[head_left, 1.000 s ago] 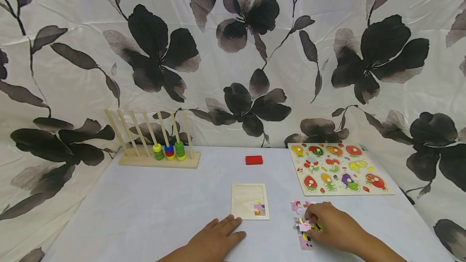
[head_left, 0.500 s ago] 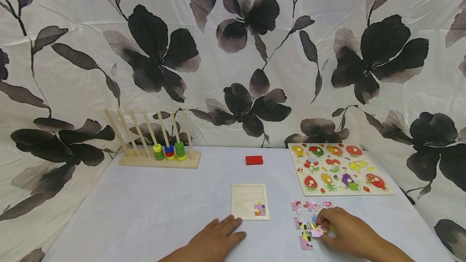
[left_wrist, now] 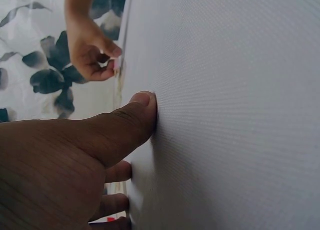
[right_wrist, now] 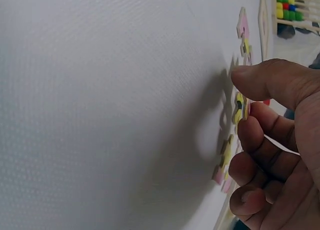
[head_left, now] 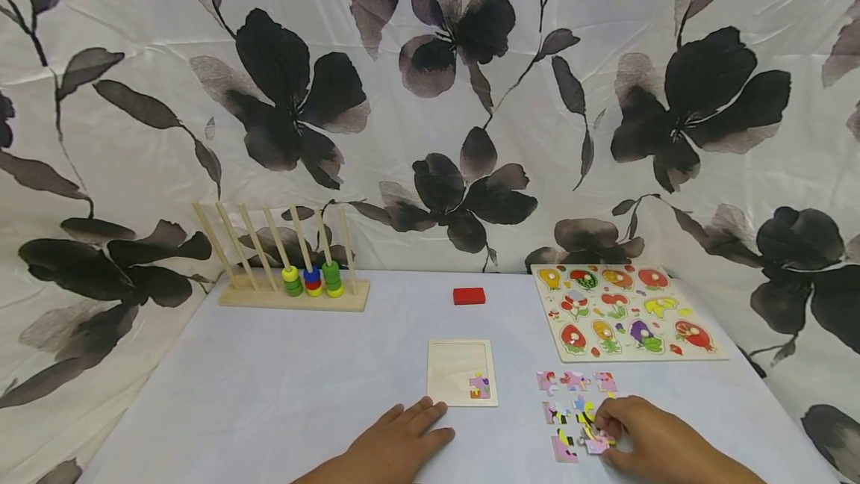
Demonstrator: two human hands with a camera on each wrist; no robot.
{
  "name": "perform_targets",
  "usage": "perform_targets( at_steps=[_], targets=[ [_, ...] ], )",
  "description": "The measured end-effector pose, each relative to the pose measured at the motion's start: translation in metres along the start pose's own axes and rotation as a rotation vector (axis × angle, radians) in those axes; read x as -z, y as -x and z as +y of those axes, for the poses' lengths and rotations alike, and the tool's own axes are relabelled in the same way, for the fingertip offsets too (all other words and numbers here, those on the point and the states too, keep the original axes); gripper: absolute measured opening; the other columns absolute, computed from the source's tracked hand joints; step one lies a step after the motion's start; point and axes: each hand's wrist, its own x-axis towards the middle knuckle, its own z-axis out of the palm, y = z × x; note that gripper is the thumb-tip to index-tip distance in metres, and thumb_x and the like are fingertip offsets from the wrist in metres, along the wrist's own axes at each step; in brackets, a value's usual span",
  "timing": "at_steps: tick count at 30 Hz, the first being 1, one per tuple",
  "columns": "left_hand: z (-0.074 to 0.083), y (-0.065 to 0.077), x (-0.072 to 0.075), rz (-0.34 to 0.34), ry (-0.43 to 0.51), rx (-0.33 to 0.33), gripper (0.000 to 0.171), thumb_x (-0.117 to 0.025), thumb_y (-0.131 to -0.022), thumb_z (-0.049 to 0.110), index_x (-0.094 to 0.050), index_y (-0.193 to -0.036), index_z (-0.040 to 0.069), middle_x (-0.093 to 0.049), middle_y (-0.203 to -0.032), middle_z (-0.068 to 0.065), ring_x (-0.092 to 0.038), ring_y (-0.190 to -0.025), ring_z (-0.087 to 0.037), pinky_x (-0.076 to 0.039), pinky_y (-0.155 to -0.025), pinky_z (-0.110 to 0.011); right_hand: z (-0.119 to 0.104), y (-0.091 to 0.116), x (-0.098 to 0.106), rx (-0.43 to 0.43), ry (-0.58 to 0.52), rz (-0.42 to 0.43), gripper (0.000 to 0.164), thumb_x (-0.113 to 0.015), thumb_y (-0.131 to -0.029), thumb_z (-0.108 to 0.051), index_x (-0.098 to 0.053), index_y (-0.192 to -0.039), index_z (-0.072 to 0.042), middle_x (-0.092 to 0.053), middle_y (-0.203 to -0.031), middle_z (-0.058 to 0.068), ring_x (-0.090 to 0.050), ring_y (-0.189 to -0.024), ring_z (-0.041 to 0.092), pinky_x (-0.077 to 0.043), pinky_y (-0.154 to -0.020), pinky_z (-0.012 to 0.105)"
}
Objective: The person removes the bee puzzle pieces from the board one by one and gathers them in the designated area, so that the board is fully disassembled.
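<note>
My right hand (head_left: 658,435) pinches a pink and yellow jigsaw puzzle piece (head_left: 594,442) between thumb and fingertips, low over the table at the right. Around it lie several other pink puzzle pieces (head_left: 576,380) in loose rows; part of the group is hidden by the fingers. In the right wrist view, a yellow and black piece (right_wrist: 238,108) shows between the thumb and forefinger. My left hand (head_left: 396,443) rests flat with fingers spread, its fingertips at the lower left corner of a wooden puzzle frame (head_left: 450,372). One puzzle piece (head_left: 479,385) sits in the frame's lower right corner.
A fruit peg board (head_left: 631,353) lies at the back right, beyond the loose pieces. Behind the frame is a red block (head_left: 469,296). A wooden peg rack (head_left: 295,301) with coloured rings stands at the back left. A floral cloth (head_left: 430,125) hangs behind the table.
My right hand has moved right and slightly toward me with the pinched puzzle piece, uncovering the back row of pieces. The left hand has stayed in place.
</note>
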Motion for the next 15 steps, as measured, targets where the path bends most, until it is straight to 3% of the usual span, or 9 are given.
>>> perform_targets(
  at_steps=[15],
  targets=[
    [0.0002, 0.0004, 0.0012, -0.018, 0.011, 0.01, 0.082, -0.064, -0.083, 0.077, -0.052, -0.148, 0.029, -0.038, -0.161, 0.004, -0.033, -0.149, -0.022, -0.037, -0.113, -0.054, 0.0035, 0.0015, -0.007, -0.015, -0.007, -0.035, 0.03, -0.09, -0.077, -0.022, -0.065, -0.092, -0.022, -0.054, -0.085, -0.006, -0.052, -0.081, 0.016, -0.049, -0.075, 0.04]
  ],
)
